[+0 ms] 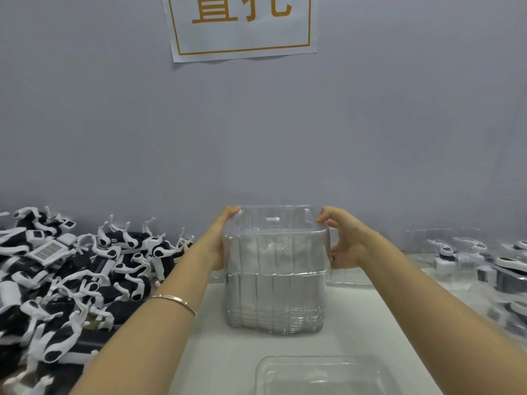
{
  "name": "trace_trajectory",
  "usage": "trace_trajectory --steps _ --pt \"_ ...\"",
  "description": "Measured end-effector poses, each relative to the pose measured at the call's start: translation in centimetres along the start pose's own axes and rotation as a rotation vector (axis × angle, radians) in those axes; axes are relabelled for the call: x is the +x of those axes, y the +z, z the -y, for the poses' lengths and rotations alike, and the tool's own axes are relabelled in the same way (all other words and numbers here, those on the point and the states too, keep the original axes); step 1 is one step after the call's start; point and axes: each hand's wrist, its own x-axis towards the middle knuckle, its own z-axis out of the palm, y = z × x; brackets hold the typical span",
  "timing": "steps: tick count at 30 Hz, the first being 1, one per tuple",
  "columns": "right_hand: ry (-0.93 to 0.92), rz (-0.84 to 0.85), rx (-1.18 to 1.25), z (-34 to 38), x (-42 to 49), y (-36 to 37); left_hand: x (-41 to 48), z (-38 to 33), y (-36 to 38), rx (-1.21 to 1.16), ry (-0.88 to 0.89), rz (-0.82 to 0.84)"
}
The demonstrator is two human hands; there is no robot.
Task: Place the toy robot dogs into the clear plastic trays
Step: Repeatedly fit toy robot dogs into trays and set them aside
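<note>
A tall stack of clear plastic trays (275, 280) stands on the white table, straight ahead. My left hand (221, 238) grips the stack's upper left side, fingertips curled over the top tray's rim. My right hand (340, 238) grips the upper right side, thumb and fingers pinching the top rim. A single clear tray (322, 374) lies near me, at the bottom edge of the view. A large pile of black-and-white toy robot dogs (71, 280) covers the table's left side.
At the right lie clear trays holding robot dogs (484, 266). A grey wall with a paper sign (242, 27) rises behind the table. A thin bracelet (176, 300) circles my left wrist. White table surface (216, 352) shows between the pile and the near tray.
</note>
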Motion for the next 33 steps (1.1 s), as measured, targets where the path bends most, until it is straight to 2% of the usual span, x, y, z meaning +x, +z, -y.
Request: trace_trajectory --steps 4,9,16,19,23,28,33 --pt "-0.039 -0.051 -0.058 -0.8 0.4 0.6 -0.1 0.5 0.7 -0.020 -0.075 -0.061" --pt "-0.055 -0.031 -0.139 -1.9 0.6 -0.6 -0.5 1.1 0.1 -0.005 -0.092 0.003" --pt "-0.074 0.052 -0.281 -2.5 -0.9 -2.0 -1.8 3.1 -1.0 0.255 -0.155 -0.194" --pt "-0.129 -0.006 -0.264 -2.9 -1.2 -1.5 -2.2 3.6 -0.7 0.183 -0.059 -0.199" --pt "-0.049 -0.003 -0.237 -2.1 -1.6 -2.5 -2.6 3.6 0.6 0.064 -0.008 -0.218" --pt "0.098 0.023 -0.249 -1.1 -2.6 -3.0 -3.2 4.2 0.5 0.114 0.012 -0.142" --pt "0.100 0.034 -0.111 -1.1 -3.5 -3.1 -4.3 4.1 0.7 0.073 -0.015 -0.144"
